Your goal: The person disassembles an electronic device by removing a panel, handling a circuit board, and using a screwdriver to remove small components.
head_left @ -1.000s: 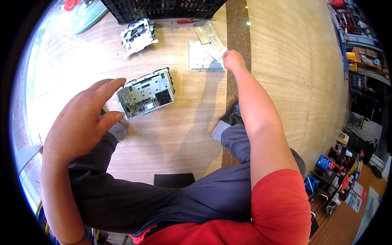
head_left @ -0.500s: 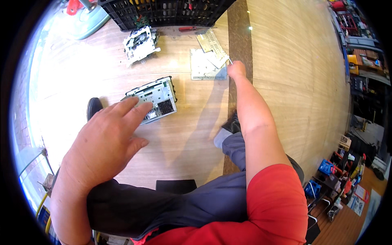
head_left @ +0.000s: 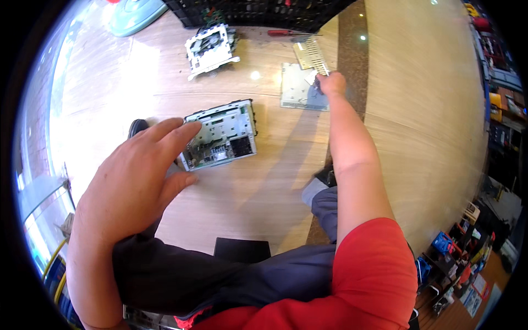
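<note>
My left hand (head_left: 137,170) is open, its fingertips at the left end of an open metal electronics housing (head_left: 223,132), whether touching I cannot tell. My right hand (head_left: 333,85) is closed at the lower end of a perforated tan panel (head_left: 308,54), which lies over a pale metal plate (head_left: 297,93) with smaller white pieces; exactly what its fingers grip is unclear. A white metal mechanism with dark parts (head_left: 212,47) sits at the upper middle, left of these plates.
A black plastic crate (head_left: 253,14) stands at the top, a red-handled screwdriver (head_left: 280,33) in front of it. A pale blue round base (head_left: 132,19) is upper left. Crowded shelves (head_left: 459,242) line the right. A dark flat object (head_left: 242,247) lies below my legs.
My left hand has lifted and shifted over the housing, fingers spread. My right hand has moved slightly among the plates, uncovering more of the lower plate. The view has shifted a little.
</note>
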Demonstrator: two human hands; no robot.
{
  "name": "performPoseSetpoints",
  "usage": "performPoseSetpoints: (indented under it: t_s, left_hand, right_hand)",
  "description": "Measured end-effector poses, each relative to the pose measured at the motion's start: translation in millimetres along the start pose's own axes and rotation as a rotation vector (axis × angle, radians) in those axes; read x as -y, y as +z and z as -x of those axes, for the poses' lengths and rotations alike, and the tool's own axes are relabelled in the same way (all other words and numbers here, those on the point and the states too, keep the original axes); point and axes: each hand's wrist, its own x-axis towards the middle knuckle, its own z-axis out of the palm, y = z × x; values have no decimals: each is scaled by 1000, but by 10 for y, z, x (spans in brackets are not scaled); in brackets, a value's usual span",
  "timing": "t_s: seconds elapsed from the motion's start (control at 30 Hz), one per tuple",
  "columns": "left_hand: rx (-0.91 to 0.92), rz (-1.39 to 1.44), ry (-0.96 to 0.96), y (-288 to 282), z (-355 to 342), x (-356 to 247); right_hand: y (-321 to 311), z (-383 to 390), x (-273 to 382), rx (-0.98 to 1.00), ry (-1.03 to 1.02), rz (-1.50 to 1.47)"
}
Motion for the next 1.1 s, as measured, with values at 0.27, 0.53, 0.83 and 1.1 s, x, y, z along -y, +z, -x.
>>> performPoseSetpoints:
  t_s: [0.27,0.53,0.83,1.1]
  left_hand:
    - [-27,-6,-29,35,-162,140]
    - [-13,13,-55,14,-198,142]
    - [-83,-40,-10,60,-120,330]
    - [-157,-29,23,34,90,469]
  right_hand:
    - [30,-86,-53,45,26,14]
    - [143,-23,11,-191,59,6]
    - [72,-15,-305,-240,125,-771]
    - [-737,1425,236,-53,-118,-1371]
